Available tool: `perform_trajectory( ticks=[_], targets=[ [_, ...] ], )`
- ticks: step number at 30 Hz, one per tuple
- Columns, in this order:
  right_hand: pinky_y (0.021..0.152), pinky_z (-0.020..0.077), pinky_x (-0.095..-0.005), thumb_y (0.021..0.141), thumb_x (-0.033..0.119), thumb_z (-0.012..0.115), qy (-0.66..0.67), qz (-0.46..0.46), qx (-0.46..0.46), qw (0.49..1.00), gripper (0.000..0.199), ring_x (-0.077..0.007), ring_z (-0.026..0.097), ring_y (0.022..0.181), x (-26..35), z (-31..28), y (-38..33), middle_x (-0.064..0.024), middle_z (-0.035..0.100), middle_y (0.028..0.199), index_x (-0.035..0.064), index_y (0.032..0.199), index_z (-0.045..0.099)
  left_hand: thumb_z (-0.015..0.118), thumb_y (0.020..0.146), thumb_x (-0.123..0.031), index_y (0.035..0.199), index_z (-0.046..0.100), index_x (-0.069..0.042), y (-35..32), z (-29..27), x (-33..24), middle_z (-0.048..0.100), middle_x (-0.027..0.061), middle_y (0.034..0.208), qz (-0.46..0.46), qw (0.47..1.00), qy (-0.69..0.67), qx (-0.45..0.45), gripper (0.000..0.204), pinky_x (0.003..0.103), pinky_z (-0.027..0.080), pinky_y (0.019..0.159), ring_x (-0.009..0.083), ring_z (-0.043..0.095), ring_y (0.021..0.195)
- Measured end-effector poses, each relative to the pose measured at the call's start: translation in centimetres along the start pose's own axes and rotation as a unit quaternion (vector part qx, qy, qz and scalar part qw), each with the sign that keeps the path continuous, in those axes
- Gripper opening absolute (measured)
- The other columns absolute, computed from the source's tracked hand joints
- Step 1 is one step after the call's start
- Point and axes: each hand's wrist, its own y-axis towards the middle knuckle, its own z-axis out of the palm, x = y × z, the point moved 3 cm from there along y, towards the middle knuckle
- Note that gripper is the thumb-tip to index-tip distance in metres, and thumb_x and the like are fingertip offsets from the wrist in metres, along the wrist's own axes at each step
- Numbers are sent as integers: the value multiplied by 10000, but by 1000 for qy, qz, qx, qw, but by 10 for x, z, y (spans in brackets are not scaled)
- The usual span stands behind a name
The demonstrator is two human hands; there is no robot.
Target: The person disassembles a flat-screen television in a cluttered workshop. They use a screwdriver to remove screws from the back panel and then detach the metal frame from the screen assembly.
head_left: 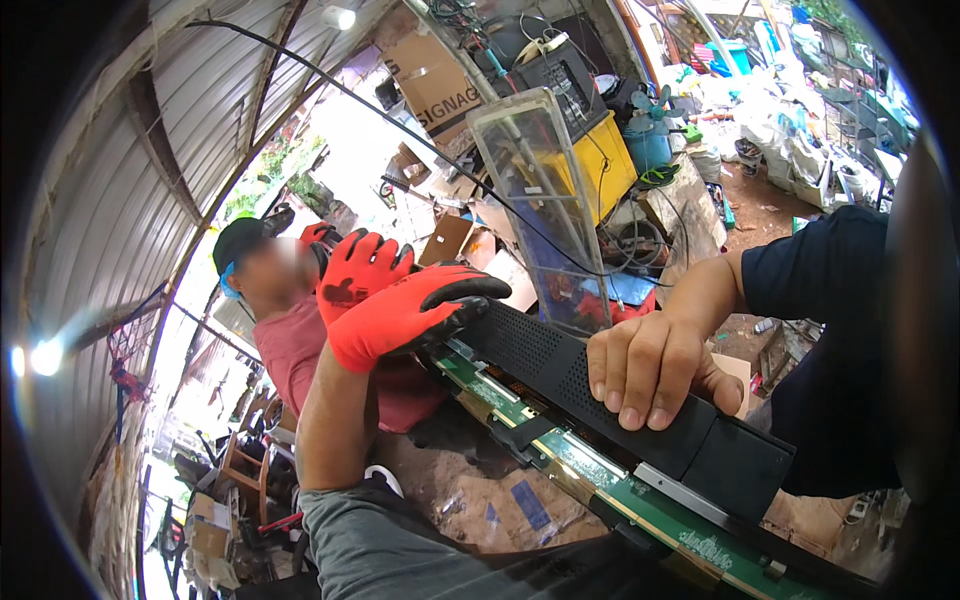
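Note:
Across the lower right runs a long black perforated bar point(530, 350), tilted down to the right, above a long green circuit board strip point(580, 450) with silver connectors and tape. My left hand point(410, 312), in a red and black glove, grips the bar's upper left end, its thumb on the near side. My right hand is not in view. Another person's bare hand point(650, 365), reaching in from a dark sleeve at the right, presses its fingers on the bar's middle. Just behind my left hand is another red glove point(362, 268), apparently the pink-shirted person's.
A person in a dark cap and pink shirt point(300, 350) stands close at the left. Behind the bar are a clear-sided frame point(535, 190), a yellow crate point(605, 165), a fan point(650, 110) and a cardboard box point(430, 90). A black cable point(400, 140) hangs across.

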Motion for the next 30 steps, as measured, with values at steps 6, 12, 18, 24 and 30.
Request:
perform_trajectory(
  ticks=[6, 12, 18, 24, 30],
  targets=[
    [836, 515, -366, 945, 629, 557, 1, -3, 10, 1000, 609, -254, 648, 924, 6, -18, -7, -124, 721, 1021, 46, 971, 733, 557, 1012, -324, 1398, 597, -91, 14, 2, 5, 597, 136, 1383, 40, 998, 44, -20, 453, 408, 367, 1144, 308, 527, 1316],
    [884, 510, -390, 965, 607, 540, -16, 19, 45, 999, 588, -273, 657, 960, 13, -23, -3, -136, 717, 1054, 51, 1005, 728, 568, 978, -328, 1429, 568, -86, 17, 4, 13, 600, 133, 1345, 47, 998, 43, -6, 511, 400, 390, 1117, 309, 541, 1269],
    [1077, 424, -468, 967, 606, 565, -44, 30, 110, 992, 643, -346, 632, 1183, 18, -31, -13, -191, 698, 1207, 54, 1295, 612, 569, 978, -320, 1426, 571, -92, 12, 4, 21, 617, 140, 1290, 37, 998, 52, 4, 503, 401, 415, 1086, 312, 564, 1225],
    [1118, 405, -470, 907, 505, 704, -122, 2, 172, 978, 665, -354, 571, 1308, 31, -97, -95, -218, 590, 1401, 118, 1422, 542, 577, 986, -331, 1403, 590, -85, 7, 7, 14, 626, 147, 1290, 35, 997, 70, -4, 485, 401, 426, 1074, 313, 576, 1219],
    [1034, 470, -421, 858, 289, 799, -231, 242, 201, 921, 566, -308, 591, 1246, 113, -118, -136, -173, 641, 1313, 95, 1344, 583, 618, 984, -348, 1368, 618, -101, 12, 11, 16, 662, 105, 1178, 9, 1000, -3, -19, 457, 343, 470, 989, 236, 621, 1093]
  ],
)
